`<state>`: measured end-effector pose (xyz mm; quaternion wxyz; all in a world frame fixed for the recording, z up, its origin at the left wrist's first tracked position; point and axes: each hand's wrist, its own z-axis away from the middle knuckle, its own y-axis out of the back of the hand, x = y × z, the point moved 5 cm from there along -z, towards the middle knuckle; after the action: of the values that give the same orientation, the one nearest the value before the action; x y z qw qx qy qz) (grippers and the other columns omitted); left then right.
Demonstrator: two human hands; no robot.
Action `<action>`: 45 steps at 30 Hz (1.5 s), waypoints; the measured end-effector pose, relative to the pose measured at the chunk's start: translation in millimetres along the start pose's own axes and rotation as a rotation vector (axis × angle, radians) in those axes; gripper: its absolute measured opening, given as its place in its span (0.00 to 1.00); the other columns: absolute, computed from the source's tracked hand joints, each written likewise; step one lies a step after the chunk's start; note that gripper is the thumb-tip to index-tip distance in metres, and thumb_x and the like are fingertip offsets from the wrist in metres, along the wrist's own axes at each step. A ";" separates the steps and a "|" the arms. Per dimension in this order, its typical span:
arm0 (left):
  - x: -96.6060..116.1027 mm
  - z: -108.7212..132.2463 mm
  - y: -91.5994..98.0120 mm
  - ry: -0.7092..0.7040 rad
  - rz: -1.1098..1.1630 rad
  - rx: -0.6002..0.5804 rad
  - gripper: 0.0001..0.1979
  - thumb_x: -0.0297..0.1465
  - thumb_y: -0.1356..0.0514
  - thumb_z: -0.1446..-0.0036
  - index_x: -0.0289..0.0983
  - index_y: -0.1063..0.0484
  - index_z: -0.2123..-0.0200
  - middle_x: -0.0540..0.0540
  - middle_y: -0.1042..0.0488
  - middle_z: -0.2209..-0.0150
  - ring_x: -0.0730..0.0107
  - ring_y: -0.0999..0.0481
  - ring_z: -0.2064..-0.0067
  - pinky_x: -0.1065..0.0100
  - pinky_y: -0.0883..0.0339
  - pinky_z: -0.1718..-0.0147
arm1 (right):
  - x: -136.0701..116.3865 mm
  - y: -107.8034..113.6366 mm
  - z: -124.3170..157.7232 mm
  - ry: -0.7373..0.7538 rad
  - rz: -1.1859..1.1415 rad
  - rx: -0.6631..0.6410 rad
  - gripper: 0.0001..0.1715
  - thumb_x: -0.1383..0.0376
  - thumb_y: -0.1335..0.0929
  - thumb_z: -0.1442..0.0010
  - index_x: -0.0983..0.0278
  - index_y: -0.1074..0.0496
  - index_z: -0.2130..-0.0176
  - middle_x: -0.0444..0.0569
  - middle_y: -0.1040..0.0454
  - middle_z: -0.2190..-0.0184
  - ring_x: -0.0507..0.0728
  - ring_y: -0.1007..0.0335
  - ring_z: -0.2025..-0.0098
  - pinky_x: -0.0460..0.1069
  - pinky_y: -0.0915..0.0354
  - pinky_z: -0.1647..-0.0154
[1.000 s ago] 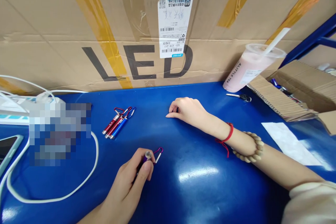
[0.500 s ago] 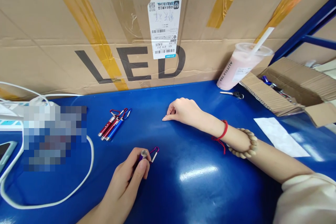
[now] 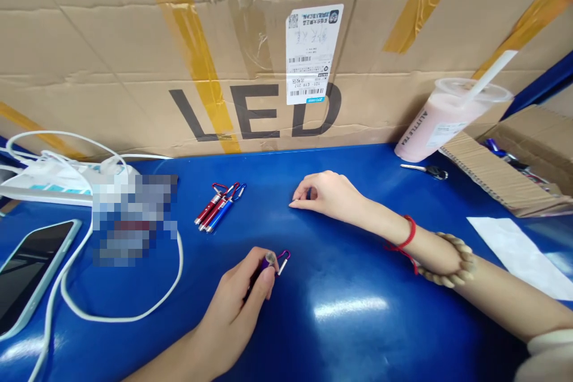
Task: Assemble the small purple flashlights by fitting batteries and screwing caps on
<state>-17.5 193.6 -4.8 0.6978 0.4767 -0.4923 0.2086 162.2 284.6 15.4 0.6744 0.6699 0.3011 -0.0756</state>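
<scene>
My left hand [image 3: 237, 304] is closed around a small purple keychain flashlight [image 3: 267, 260], its round silvery end facing up between thumb and fingers. A purple carabiner clip [image 3: 285, 258] sticks out to the right of the fist. Farther back, my right hand [image 3: 331, 194] rests low over the blue table, thumb and fingertips pinched together; whatever tiny thing may be between them is too small to make out. To its left lie a red penlight [image 3: 206, 210], a second red one [image 3: 213, 215] and a blue one [image 3: 221, 216], side by side with carabiners attached.
A large cardboard box [image 3: 134, 54] walls off the back of the blue table [image 3: 349, 346]. On the right are a pink drink cup [image 3: 441, 122], a key [image 3: 425, 171], an opened carton [image 3: 496, 182] and white paper [image 3: 519, 253]. Left: a phone [image 3: 33, 277], power strip [image 3: 49, 182], white cable [image 3: 120, 316].
The view has swung left, so everything sits farther right and more of the phone shows. My left hand keeps its grip on the flashlight; my right fingers have curled slightly differently.
</scene>
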 end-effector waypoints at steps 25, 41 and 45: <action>1.1 3.4 1.1 -0.135 0.103 0.050 0.18 0.38 0.60 0.34 0.37 0.40 0.71 0.51 0.38 0.76 0.74 0.39 0.74 0.72 0.43 0.73 | -83.3 6.6 48.2 0.521 -0.460 -0.010 0.07 0.65 0.33 0.41 0.64 0.25 0.64 0.44 0.25 0.67 0.48 0.29 0.68 0.42 0.34 0.67; 1.1 4.3 2.3 -0.124 0.113 0.078 0.17 0.38 0.57 0.35 0.37 0.36 0.69 0.51 0.37 0.76 0.73 0.38 0.74 0.73 0.43 0.74 | -84.2 4.4 51.8 0.558 -0.310 -0.036 0.11 0.62 0.35 0.38 0.63 0.24 0.63 0.41 0.26 0.68 0.45 0.33 0.72 0.40 0.41 0.75; -0.2 3.5 4.2 -0.110 0.083 0.106 0.16 0.37 0.56 0.35 0.37 0.36 0.70 0.52 0.37 0.76 0.74 0.38 0.74 0.74 0.42 0.74 | -84.2 8.3 51.1 0.545 -0.332 0.022 0.12 0.61 0.35 0.39 0.64 0.25 0.64 0.41 0.26 0.69 0.45 0.34 0.73 0.41 0.41 0.75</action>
<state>-22.5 192.5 -2.9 0.6342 0.5029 -0.5374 0.2366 114.1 211.5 61.3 0.5401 0.6144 0.5751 -0.0059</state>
